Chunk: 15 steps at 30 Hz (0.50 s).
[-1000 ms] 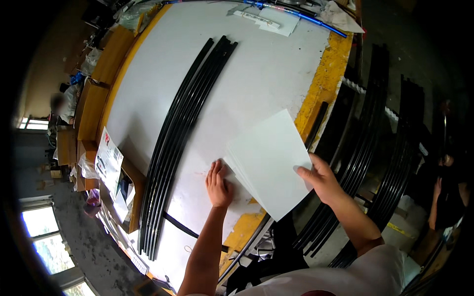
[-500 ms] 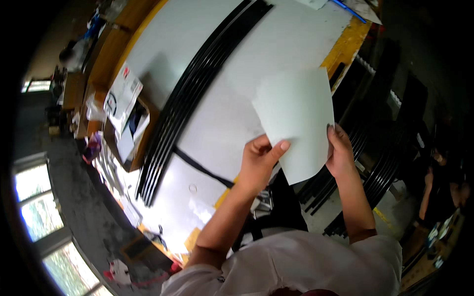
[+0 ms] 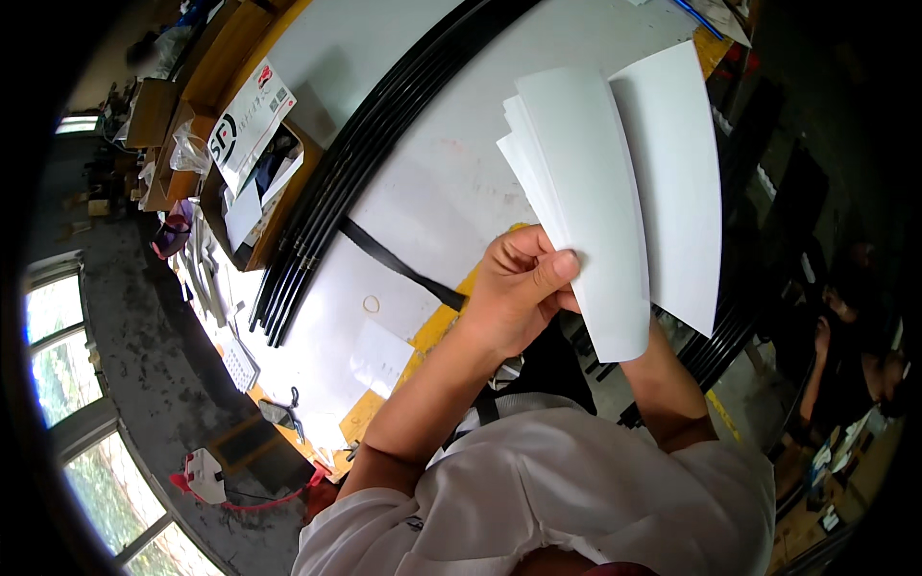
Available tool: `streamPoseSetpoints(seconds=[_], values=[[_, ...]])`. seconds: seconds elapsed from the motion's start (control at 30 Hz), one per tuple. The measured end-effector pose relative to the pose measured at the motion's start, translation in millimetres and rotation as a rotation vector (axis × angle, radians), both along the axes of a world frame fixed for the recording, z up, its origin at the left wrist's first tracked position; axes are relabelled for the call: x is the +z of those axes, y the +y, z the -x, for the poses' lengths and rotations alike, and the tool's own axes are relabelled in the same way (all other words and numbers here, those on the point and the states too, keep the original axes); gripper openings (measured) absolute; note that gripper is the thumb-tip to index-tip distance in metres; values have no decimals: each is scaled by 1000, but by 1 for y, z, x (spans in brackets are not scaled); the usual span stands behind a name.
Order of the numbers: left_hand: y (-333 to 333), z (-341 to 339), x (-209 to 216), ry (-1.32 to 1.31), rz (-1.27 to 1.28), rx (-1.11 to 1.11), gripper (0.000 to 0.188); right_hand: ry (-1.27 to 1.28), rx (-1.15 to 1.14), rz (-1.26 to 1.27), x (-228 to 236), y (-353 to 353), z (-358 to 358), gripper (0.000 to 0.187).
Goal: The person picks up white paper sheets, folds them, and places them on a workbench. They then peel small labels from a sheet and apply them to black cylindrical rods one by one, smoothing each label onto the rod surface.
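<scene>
My left hand (image 3: 523,288) pinches a sheaf of white paper sheets (image 3: 586,192), thumb on top and fingers curled at the near left edge. The sheets fan out at their left side, and one separate sheet (image 3: 677,182) stands apart from them on the right. My right forearm (image 3: 667,389) reaches up behind the paper, which hides my right hand and its fingers. Beneath and beyond lies the white tabletop (image 3: 461,173), with a bundle of long black rods (image 3: 370,134) across it and a black strap (image 3: 399,267) running from them toward me.
An open cardboard box (image 3: 279,216) with papers and a printed white bag (image 3: 252,125) stands left of the rods. A rubber band (image 3: 372,304), a clear plastic bag (image 3: 381,355) and a calculator (image 3: 240,365) lie near the table's left front. More black rods (image 3: 725,341) are at right; another person's arm (image 3: 816,360) shows beyond.
The paper has risen and spread into a fan, with one sheet parted to the right. My right hand has passed from the sheets' right edge to behind them.
</scene>
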<state>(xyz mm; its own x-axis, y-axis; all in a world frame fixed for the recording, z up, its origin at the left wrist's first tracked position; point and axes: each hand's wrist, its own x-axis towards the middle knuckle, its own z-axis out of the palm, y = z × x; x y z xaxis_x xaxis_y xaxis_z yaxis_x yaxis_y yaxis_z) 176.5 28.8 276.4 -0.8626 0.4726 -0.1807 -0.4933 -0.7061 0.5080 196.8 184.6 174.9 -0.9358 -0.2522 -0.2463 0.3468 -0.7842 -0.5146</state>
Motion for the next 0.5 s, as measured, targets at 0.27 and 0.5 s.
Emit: streamPoseSetpoints(seconds=[0.27,0.5], values=[[-36,-34,11,84,-74,-104,19,-16,-68,228,9,-42,-51,31],[-62,-65,20,98,-83,-93,20,4,-61,272,25,-66,-81,29]])
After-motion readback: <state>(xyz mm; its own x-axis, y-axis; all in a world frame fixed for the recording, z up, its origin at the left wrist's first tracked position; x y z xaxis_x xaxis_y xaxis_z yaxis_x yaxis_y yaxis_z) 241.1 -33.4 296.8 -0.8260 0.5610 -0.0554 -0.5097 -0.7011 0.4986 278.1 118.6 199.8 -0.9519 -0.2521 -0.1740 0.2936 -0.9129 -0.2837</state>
